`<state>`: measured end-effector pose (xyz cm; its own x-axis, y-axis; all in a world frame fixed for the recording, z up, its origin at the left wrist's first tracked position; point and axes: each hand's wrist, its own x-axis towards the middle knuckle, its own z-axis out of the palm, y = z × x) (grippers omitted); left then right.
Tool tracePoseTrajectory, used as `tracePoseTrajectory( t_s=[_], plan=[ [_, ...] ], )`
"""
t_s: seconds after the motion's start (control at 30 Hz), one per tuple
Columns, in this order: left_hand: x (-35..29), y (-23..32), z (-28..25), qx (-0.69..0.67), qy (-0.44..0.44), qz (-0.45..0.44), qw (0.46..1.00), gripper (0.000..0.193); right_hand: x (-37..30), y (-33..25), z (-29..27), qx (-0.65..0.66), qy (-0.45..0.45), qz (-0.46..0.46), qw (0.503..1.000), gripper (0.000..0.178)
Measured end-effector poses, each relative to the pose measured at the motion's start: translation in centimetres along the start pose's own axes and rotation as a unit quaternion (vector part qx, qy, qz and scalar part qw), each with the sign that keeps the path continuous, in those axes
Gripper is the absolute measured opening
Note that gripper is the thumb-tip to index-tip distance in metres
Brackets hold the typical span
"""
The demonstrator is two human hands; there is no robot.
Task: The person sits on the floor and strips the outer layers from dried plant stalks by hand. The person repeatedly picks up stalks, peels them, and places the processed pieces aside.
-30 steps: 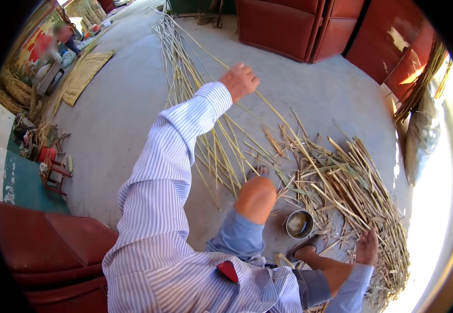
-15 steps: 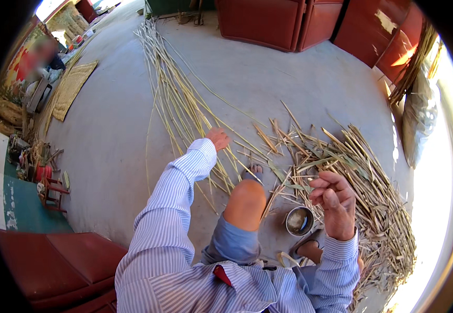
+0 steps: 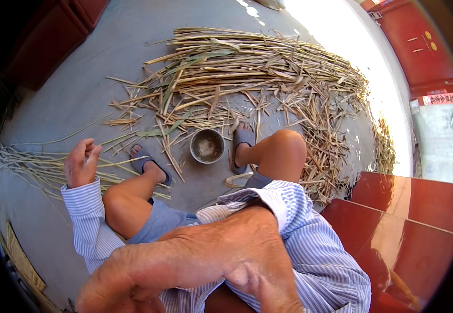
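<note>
In the upper left, padded furniture [image 3: 44,47]: dark red, partly lost in the dim rim of the view.
Upper right, door [image 3: 424,47]: bright red, beyond a strip of glaring sunlight on the floor [image 3: 137,31].
Upper middle, heap [image 3: 247,68]: dry tan stalks lying mostly side by side, with a few greyish-green leaves among them.
Right of centre, litter [image 3: 320,141]: short broken bits and husks, spreading below the heap and past the right knee [image 3: 290,146].
Lower right, panel [image 3: 403,245]: glossy red with pale seams, close to the lower end of the litter.
Centre, bowl [image 3: 207,161]: round, between two grey slippers [image 3: 243,138], something murky inside.
Lower left, mat [image 3: 25,258]: woven, straw-coloured, seen as a narrow slanting piece.
In the way: the right hand [image 3: 200,255], large in the foreground, blocks much of the lap; the left hand [image 3: 82,161] and left leg cover part of the pale strips [image 3: 33,164].
Left hand: at left, fingers loosely bent, thumb apart from them, nothing seen between; whether it touches the strips cannot be told.
Right hand: lower middle, fingertips hidden, so its grip cannot be told.
Strips: left edge toward centre, long, thin, yellowish, bunched at the far left and fanning out rightward, on the floor.
</note>
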<state>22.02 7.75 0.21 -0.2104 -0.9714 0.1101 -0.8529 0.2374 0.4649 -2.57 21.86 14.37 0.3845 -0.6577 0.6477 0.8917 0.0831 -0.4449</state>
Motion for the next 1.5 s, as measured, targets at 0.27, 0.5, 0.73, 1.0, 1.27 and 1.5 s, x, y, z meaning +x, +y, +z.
tracePoseTrajectory(
  t_s=[0.27,0.5,0.73,1.0,1.27,1.5],
  plan=[
    [2.5,11.9,5.5,-0.026,0.018,0.165,0.986,0.026,-5.3,-4.4,-13.4,-0.224,0.305,0.095,0.921,0.035],
    [6.5,11.5,12.5,0.026,-0.021,0.186,0.982,0.036,-26.8,4.1,-42.0,-0.324,0.707,0.133,0.614,0.017],
    [7.6,13.1,13.4,0.083,-0.092,0.235,0.964,0.036,-37.4,1.9,-55.1,-0.381,0.782,0.207,0.447,0.043],
    [7.7,12.4,13.9,0.105,-0.135,0.228,0.958,0.030,-34.5,-5.7,-58.6,-0.037,0.811,-0.047,0.582,0.021],
    [8.2,13.5,13.9,0.114,-0.032,0.266,0.957,0.036,-26.9,-11.2,-49.6,-0.177,0.746,0.011,0.642,0.024],
    [10.3,15.9,14.5,0.149,0.052,0.356,0.921,0.047,-17.5,-3.9,-35.2,-0.161,0.624,0.059,0.762,0.029]
  ],
)
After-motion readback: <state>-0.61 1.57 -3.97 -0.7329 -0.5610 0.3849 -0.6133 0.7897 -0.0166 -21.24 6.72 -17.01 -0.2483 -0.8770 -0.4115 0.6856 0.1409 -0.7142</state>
